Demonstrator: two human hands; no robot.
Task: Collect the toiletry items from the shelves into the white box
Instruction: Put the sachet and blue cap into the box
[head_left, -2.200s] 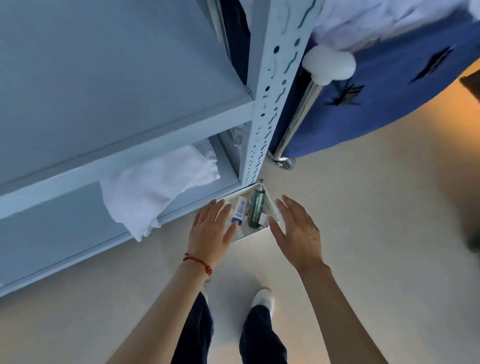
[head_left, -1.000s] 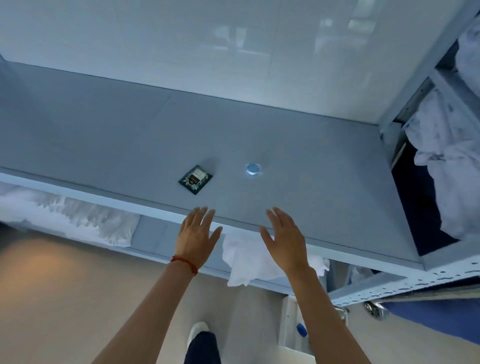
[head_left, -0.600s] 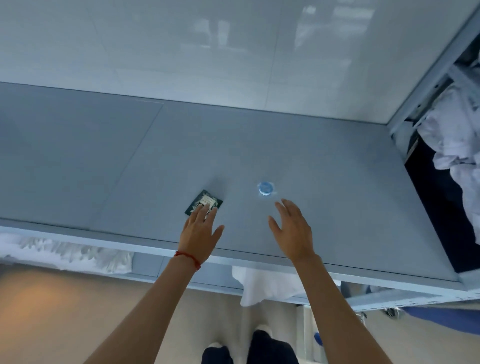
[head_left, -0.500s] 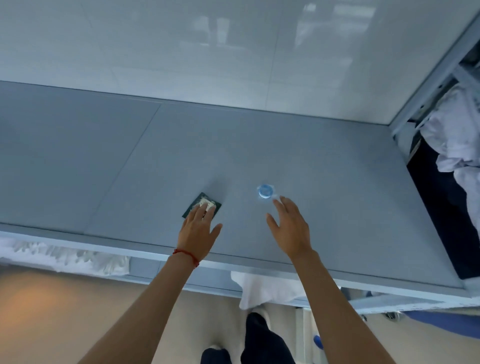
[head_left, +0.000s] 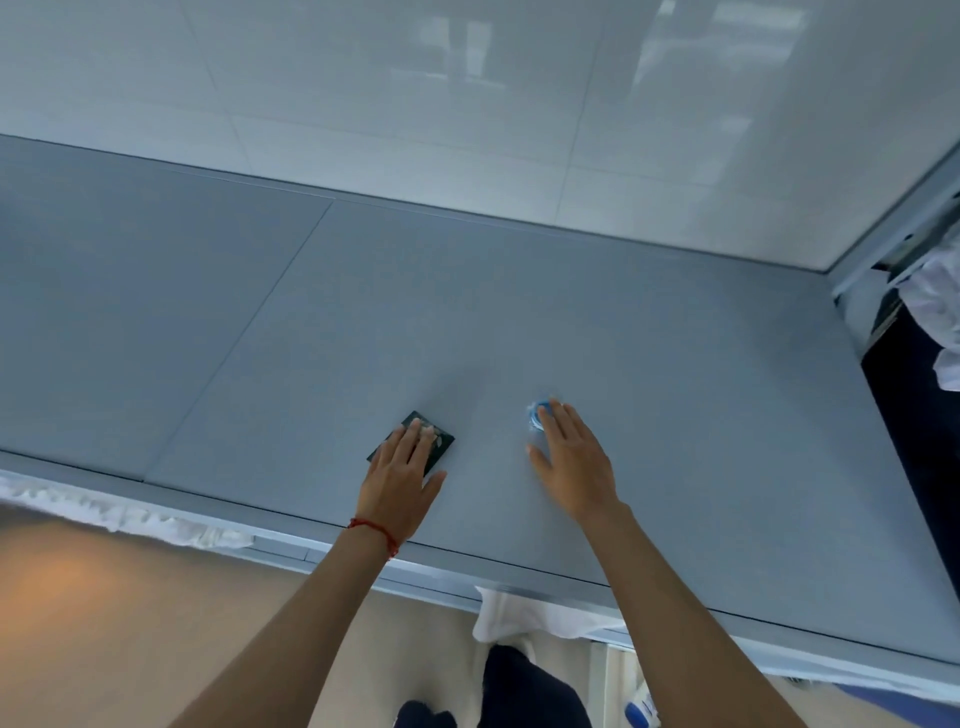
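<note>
Both hands lie flat on the top shelf (head_left: 649, 374), fingers straight and spread only a little. The left hand (head_left: 397, 480) rests on a dark square sachet (head_left: 440, 441), its fingertips covering most of the packet so that only the far corner and right edge show; the thumb sticks out to the right on the bare shelf. The right hand (head_left: 571, 462) reaches slightly further in, its fingertips touching a small blue round item (head_left: 535, 413), which peeks out at the left of the index finger; what that item is cannot be told. Neither hand is curled round anything. Both forearms cross the shelf's front edge (head_left: 519, 558) from below, the left wrist wearing a red string bracelet (head_left: 375, 530) just at that edge. The two items sit near the front edge, apart from each other, with wide bare grey shelf to the left, right and behind, up to the tiled wall (head_left: 467, 104). At the right end the shelf meets a metal upright, beyond which white cloth (head_left: 935, 301) shows. White towels (head_left: 498, 618) hang from the shelf beneath. The white box itself cannot be made out clearly at the bottom right.
</note>
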